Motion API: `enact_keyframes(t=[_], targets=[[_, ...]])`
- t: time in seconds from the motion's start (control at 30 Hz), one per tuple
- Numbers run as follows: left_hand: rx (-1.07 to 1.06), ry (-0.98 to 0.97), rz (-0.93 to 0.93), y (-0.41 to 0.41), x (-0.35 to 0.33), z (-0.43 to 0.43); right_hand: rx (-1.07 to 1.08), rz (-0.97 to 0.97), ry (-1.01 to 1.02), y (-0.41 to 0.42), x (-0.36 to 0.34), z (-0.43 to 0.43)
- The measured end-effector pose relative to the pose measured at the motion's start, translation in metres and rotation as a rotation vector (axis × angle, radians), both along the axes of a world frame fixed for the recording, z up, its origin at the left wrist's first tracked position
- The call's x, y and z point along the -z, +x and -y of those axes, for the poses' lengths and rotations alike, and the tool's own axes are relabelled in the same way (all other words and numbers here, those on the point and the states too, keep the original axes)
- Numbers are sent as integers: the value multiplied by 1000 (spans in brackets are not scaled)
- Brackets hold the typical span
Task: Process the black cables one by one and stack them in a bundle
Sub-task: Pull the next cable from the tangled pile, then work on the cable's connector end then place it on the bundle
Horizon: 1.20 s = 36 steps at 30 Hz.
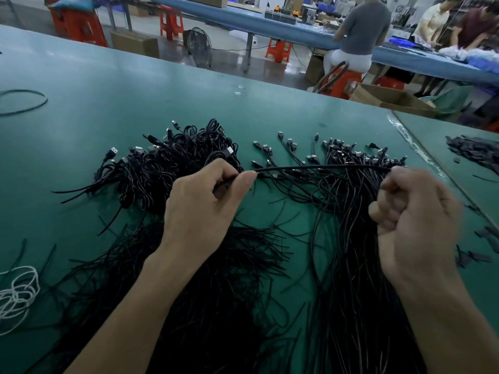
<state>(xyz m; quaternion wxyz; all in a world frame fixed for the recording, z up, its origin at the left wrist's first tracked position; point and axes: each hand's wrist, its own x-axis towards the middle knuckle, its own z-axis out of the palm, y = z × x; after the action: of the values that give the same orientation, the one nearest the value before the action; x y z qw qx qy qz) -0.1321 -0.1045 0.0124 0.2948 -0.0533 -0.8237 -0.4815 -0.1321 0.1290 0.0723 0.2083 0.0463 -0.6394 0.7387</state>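
No brand, label or writing can be read anywhere. The desk (108,103) is covered in a green mat, with a seam running along its right side. Beyond it lies a workshop floor with orange plastic stools (170,21), a floor fan (199,47), cardboard boxes (388,99) whose contents cannot be seen, and a long blue-topped bench (270,25) where three people (359,31) work.

On the desk, a heap of coiled black USB cables (183,155) lies at centre left, and a spread of straight black cables (348,168) with their plugs fanned out lies at centre right; long black tails run from both toward the near edge. A coil of white cord (19,295) rests at the left edge, a thin dark loop (21,101) lies at far left, and a pile of small dark pieces (472,152) sits at far right.

The left hand (205,206) pinches one black cable (324,167) between thumb and forefinger, the other fingers (224,171) curled in. This cable stretches level above the right-hand spread to the right hand (413,220), which is blurred, its fingers curled into a loose fist; whether it grips the cable I cannot tell.
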Motion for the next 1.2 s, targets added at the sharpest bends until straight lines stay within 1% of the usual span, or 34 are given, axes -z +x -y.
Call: enact_keyframes(t=[0.07,0.13,0.17,0.23,0.3,0.33,0.4,0.43,0.47,0.5,0.57,0.6,0.63,0.7,0.77,0.8,0.87,0.97,1.03,1.1,1.17,1.2], targets=[[28,-100,244,0,-2,7,110,48,-66,-5,0,-4],[156,-116,485,2,-5,12,198,95,-57,-10,4,-10],[255,-97,538,4,-7,12,220,126,5,-14,8,-13],[515,-30,560,10,-15,10,214,214,207,-20,21,-14],[849,115,588,18,-24,6,132,322,379,-23,38,-12],[1014,221,610,23,-28,3,63,365,444,-23,46,-9],[1263,521,621,31,-34,-4,-68,391,581,-22,58,-1],[1314,678,600,33,-35,-8,-138,373,658,-20,62,3],[1309,821,565,33,-36,-13,-216,351,729,-18,65,8],[1255,950,518,32,-36,-18,-306,335,788,-15,66,12],[1039,1132,388,26,-31,-26,-531,317,847,-7,64,19],[895,1154,327,22,-27,-29,-634,308,846,-2,61,21],[740,1115,281,18,-22,-31,-703,295,839,3,57,21],[468,944,236,11,-12,-35,-748,245,817,10,47,21],[322,847,242,9,-8,-37,-677,216,800,13,38,20],[307,852,245,10,-9,-37,-605,211,810,12,36,19],[328,927,215,12,-11,-33,-490,220,881,10,32,14],[311,980,159,12,-14,-27,-536,271,961,14,29,10],[314,965,203,10,-14,-25,-552,255,954,18,29,11],[333,921,269,8,-13,-21,-459,210,917,18,30,11],[306,855,291,6,-11,-15,-346,204,863,15,28,8],[299,863,290,5,-11,-13,-315,213,844,12,27,5]])
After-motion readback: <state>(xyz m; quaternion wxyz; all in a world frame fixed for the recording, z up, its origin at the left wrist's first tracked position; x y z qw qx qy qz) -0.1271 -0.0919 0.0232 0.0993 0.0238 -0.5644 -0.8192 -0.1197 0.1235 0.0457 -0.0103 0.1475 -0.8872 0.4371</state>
